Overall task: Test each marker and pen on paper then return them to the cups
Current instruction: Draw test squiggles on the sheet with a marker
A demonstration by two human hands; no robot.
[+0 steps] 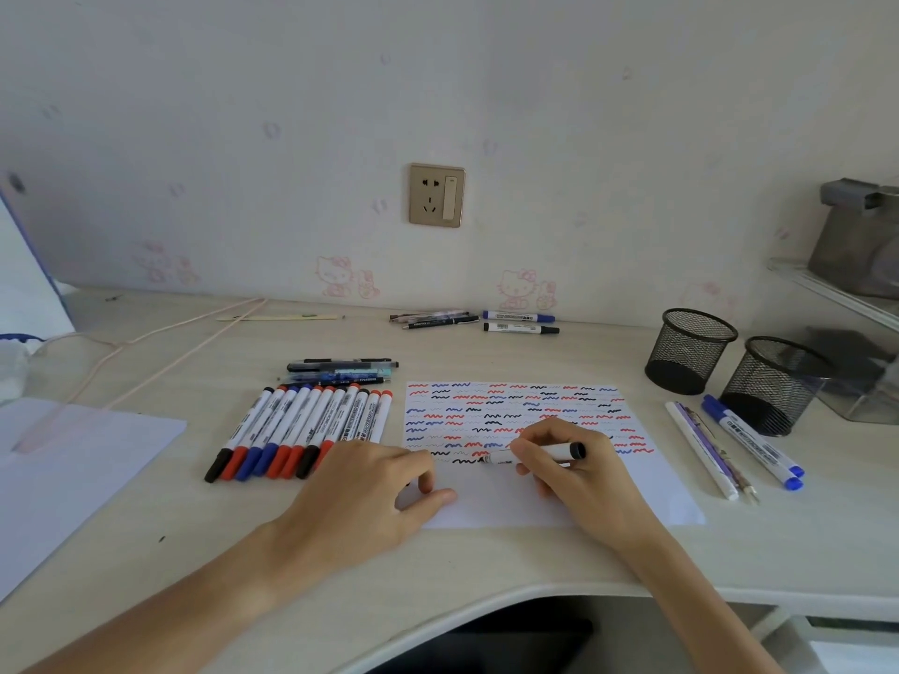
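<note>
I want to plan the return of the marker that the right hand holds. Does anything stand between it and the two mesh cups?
Nothing visible blocks the way. The right hand holds the black marker over the paper. A few pens and blue markers lie flat on the desk before the mesh cups, low enough to pass over. Both cups stand open.

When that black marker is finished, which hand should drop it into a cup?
Probably the right hand: it already grips the black marker, and both mesh cups stand on its side. The left hand rests on the paper.
</note>
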